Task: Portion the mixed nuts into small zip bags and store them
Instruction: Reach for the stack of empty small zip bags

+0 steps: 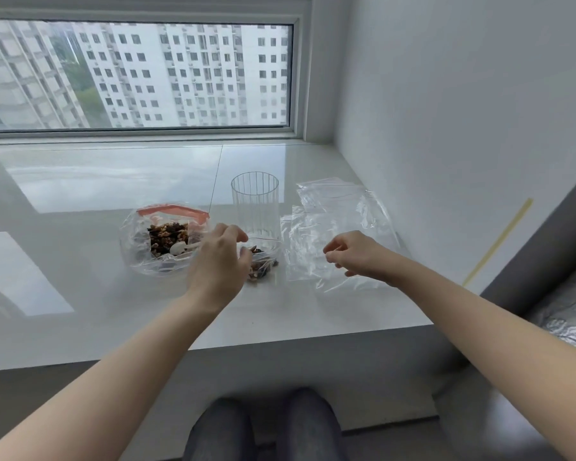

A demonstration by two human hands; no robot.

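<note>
The left hand (218, 257) covers the near part of the small bag (263, 261), so whether its fingers grip the bag cannot be told. A white scoop (180, 248) in the big bag (137, 241) is half buried in nuts (167, 236). The surface (80, 294) is cut off at the picture's left edge.

We reach both bare forearms forward from the near edge, palms turned down. Our left hand (218, 261) is the farther forward of the two, its fingers bent downward with thumb and forefinger drawn close at the tips. Our right hand (356, 252) hangs to the right, well apart from the left, fingers loosely curled and pointing left.
</note>
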